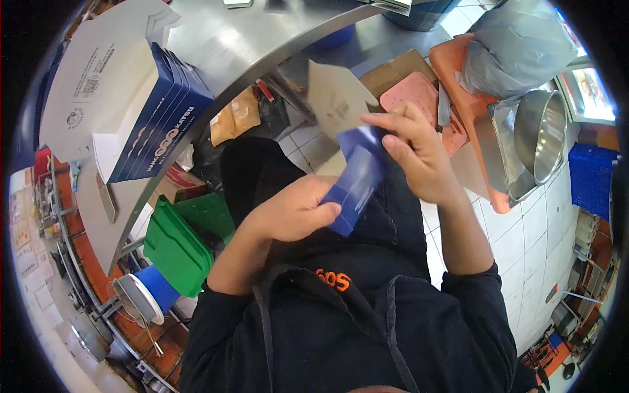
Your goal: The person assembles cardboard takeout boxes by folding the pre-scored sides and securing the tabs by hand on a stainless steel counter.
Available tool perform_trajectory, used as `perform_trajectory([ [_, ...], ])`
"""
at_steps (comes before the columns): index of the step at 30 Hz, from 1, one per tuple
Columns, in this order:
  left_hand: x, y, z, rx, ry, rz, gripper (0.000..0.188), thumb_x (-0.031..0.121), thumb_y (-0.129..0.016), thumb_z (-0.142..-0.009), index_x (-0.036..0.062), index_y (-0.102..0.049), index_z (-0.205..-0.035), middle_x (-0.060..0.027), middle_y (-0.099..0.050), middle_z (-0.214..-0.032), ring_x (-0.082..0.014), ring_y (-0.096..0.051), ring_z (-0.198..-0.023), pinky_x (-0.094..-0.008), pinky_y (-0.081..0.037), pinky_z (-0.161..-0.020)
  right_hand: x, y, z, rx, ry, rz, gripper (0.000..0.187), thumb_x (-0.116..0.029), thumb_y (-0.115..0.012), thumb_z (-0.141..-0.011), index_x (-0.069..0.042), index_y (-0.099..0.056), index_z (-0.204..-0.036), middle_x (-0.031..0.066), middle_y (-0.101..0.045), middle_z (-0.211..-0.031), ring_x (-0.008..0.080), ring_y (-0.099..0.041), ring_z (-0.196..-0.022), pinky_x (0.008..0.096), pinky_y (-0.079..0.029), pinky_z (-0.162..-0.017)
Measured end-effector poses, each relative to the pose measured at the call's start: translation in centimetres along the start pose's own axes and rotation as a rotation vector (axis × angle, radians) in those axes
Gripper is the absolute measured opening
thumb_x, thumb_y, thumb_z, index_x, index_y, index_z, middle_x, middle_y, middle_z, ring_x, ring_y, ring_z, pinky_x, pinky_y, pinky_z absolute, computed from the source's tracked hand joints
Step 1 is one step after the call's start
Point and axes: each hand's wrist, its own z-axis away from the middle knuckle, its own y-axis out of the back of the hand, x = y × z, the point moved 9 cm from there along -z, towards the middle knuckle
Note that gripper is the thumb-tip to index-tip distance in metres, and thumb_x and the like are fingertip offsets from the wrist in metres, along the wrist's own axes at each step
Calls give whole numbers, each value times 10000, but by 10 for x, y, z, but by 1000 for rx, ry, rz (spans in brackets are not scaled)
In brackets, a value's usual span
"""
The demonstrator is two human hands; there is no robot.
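A blue takeaway carton (359, 180), partly folded and blurred by motion, is held in front of my lap. Its pale inner flap (337, 92) seems to stretch up beyond the blue part. My left hand (295, 209) grips the carton's lower left end, thumb on the blue face and fingers behind it. At the upper right end, my right hand (416, 150) has thumb and forefinger bent around the blue edge; the exact contact is smeared. On the steel table to the left, stacked blue cartons (164, 124) stand with a large pale lid raised.
The curved steel table (223, 36) edge runs along the left and far side. A green bin (173, 245) is below it. On the right are an orange crate (485, 124), a pink tray (413, 92), a knife (443, 108) and a steel bowl (540, 137) above white floor tiles.
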Motion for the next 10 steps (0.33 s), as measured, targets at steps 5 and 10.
perform_trajectory([
  [5,18,2,2,-3,-167,-160,243,218,-523,-881,-9,-591,-934,-162,-626,-847,-337,-604,-780,-412,-489,-771,19,-10,-3,-66,-190,-393,310,-92,-626,-973,-43,-617,-1280,13,-587,-948,118,-533,-813,255,-441,-764],
  [10,9,26,11,136,-78,-182,381,354,-556,-957,-7,-645,-1039,-117,-677,-999,-277,-627,-810,-363,-485,-762,56,2,1,119,-101,-801,339,-151,-643,-1001,-69,-574,-1323,6,-625,-974,108,-583,-872,234,-463,-794],
])
